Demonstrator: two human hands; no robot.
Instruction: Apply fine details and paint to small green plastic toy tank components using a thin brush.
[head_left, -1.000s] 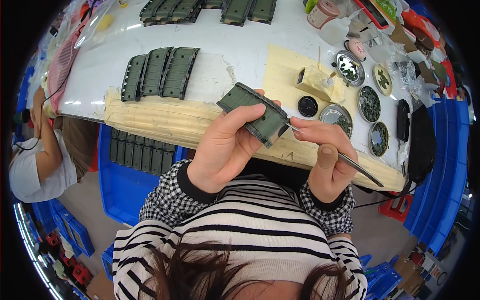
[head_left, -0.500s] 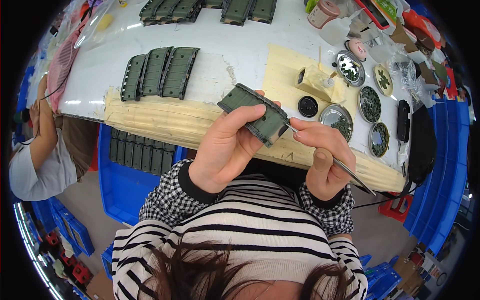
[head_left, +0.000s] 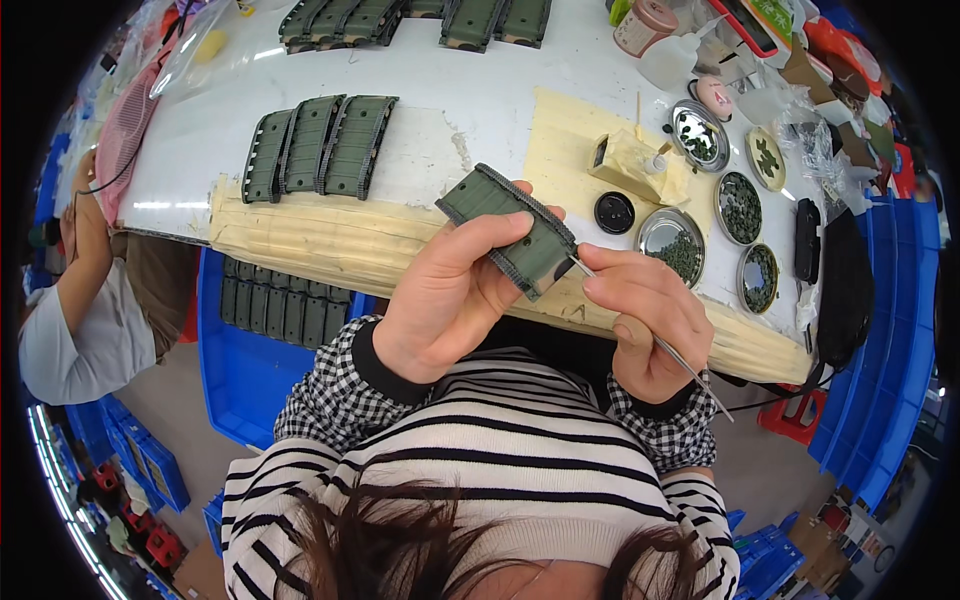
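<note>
Over the table's near edge, my left hand [head_left: 450, 295] grips a curved green camouflage plastic part [head_left: 542, 248] with dark toothed edges. The thumb lies across its face and the fingers are behind it. My right hand [head_left: 655, 320] is closed on a slim metal tool [head_left: 688, 368], held like a pen. Its tip meets the part's right edge near the corner; I cannot tell if a small piece is there. Three similar parts [head_left: 325, 148] lie at the left on the white table [head_left: 440, 100].
Round dishes [head_left: 740, 208] of small green pieces, a black lid [head_left: 614, 212] and a tape-wrapped block [head_left: 640, 165] are at the right. More green parts [head_left: 345, 22] lie at the back. A blue bin [head_left: 240, 370] below holds others. Another person's arm [head_left: 88, 250] is at the left.
The tool has turned in my right hand, its rear end swinging lower. My right thumb has shifted slightly; the green part tilts a little in my left hand.
</note>
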